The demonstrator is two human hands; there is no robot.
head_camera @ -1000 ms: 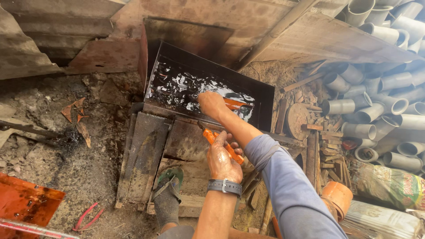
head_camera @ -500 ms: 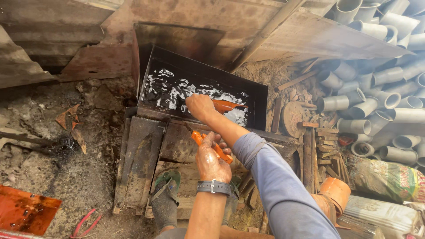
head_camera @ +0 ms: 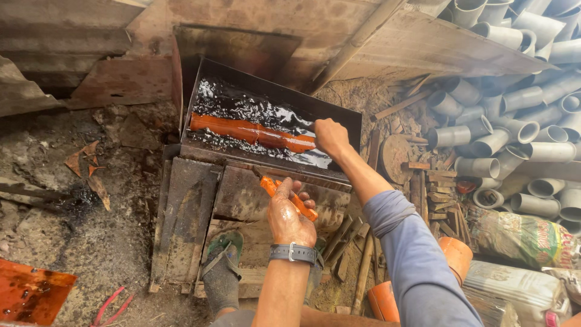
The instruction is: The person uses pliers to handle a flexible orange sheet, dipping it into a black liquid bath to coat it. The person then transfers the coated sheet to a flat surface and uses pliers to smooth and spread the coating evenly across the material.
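Over glossy black liquid, right hand grips orange pipe; left hand clutches orange-handled tool (oily).

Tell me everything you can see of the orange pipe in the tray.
The orange pipe is a long, round tube that looks like plastic, glossy and wet. It lies level, partly sunk in the shiny black liquid of the dark metal tray, running from the tray's left side toward the right. The right hand grips its right end. Its left end is free, near the tray's left wall.
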